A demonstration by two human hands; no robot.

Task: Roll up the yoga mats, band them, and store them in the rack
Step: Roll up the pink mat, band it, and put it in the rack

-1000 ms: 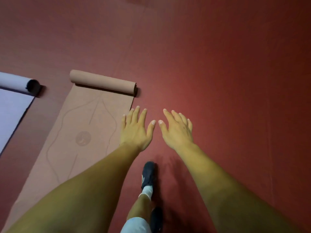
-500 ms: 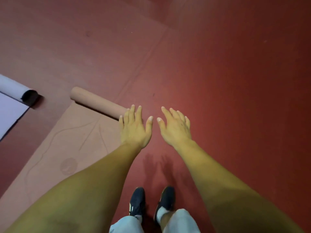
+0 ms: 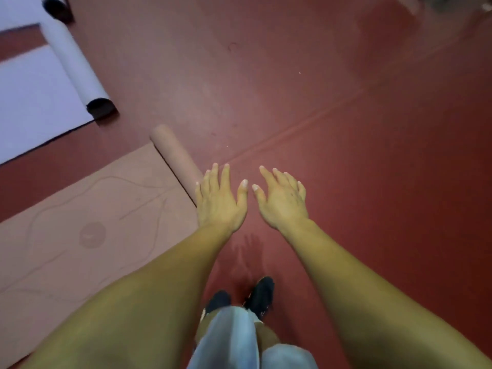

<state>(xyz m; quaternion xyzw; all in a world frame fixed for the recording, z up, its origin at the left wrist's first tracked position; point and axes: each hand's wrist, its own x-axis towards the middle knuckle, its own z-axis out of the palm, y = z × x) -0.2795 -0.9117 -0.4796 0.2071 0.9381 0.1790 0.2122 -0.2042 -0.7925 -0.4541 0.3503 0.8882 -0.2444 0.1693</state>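
A tan yoga mat (image 3: 80, 222) lies partly unrolled on the red floor (image 3: 359, 142), at the left of the view. Its flat sheet spreads toward the lower left edge, with a faint line drawing and a round emblem on it. The tan roll (image 3: 174, 155) sits at the sheet's far end. Its long axis runs on a diagonal from upper left to lower right, and the lower end points at the person's left hand (image 3: 218, 202). That hand hangs palm down, fingers straight and a little apart, gripping nothing. It covers the near end of the tan roll in the picture, and whether it touches the roll cannot be told. The right hand (image 3: 282, 202) is just beside it over bare floor, palm down, its fingers also straight, slightly spread and empty. A lilac mat (image 3: 32, 97) lies in the upper left corner. Its lilac roll (image 3: 76, 59) slants on much the same diagonal, its dark open end nearest the tan roll but apart from it. Dark shoes (image 3: 261, 292) stand below the hands, and a thin seam (image 3: 306, 121) crosses the floor.
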